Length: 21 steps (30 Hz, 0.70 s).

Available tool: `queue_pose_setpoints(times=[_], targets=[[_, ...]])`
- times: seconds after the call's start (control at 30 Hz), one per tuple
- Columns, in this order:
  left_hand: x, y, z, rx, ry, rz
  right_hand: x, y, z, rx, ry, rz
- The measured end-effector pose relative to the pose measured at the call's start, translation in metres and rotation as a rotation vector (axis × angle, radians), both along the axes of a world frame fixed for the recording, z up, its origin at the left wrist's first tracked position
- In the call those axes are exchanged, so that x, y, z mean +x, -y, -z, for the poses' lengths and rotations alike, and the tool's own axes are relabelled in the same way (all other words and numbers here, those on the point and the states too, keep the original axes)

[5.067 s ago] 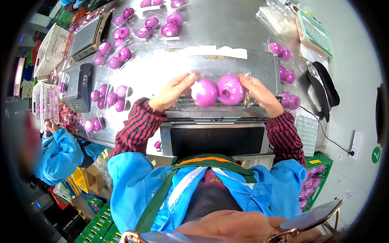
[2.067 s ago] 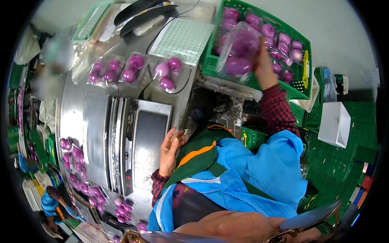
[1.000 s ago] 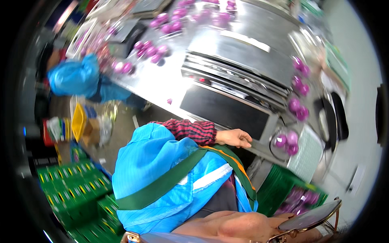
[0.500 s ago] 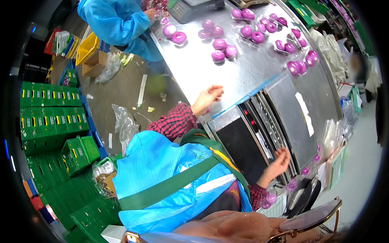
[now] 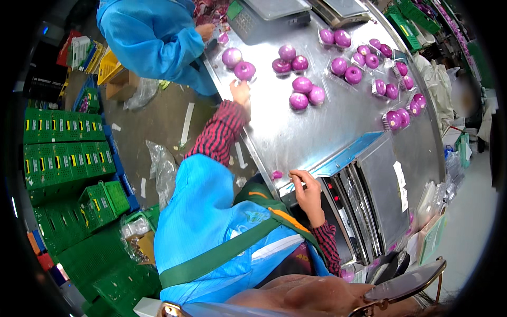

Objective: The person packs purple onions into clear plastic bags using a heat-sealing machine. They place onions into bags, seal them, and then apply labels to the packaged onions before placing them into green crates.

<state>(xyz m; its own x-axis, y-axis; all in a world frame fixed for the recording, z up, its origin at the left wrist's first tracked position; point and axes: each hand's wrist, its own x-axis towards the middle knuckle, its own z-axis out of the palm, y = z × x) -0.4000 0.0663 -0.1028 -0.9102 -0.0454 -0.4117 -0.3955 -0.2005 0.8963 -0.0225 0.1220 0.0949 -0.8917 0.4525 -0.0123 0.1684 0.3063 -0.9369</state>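
Observation:
My left hand reaches over the steel table's near edge, fingers loosely apart, just below a clear pack of two peeled red onions. My right hand, fingers loosely bent and apart, is beside the sealing machine, near a small purple scrap. Neither hand visibly holds anything. More onion packs lie farther along the steel table, including a group of three and a pair.
A co-worker in blue works at the upper left beside onion peel and a scale. Stacked green crates, a yellow bin and plastic bags are at left. Clear packaging lies at right.
My right hand earlier held an onion pack at the green crate. I have since turned leftward; my left hand has moved forward toward the onions, my right hand to the machine's edge.

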Motion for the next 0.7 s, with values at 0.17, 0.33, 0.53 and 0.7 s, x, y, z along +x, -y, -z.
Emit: queue_pose_setpoints(times=[0.17,0.33,0.53,0.7], targets=[[0.093,0.035,-0.012,0.057,0.159,0.336,-0.047,-0.007,0.048,-0.248,0.115,0.083],[0.189,0.075,-0.093,0.069,0.588,0.91,-0.061,-0.017,0.127,-0.007,0.257,0.202],[0.135,0.087,-0.095,-0.829,-0.631,0.835,-0.049,-0.029,0.227,-0.149,0.318,0.274],[0.09,0.068,-0.055,-0.832,-0.464,1.207,-0.052,-0.033,0.202,-0.116,0.303,0.242]])
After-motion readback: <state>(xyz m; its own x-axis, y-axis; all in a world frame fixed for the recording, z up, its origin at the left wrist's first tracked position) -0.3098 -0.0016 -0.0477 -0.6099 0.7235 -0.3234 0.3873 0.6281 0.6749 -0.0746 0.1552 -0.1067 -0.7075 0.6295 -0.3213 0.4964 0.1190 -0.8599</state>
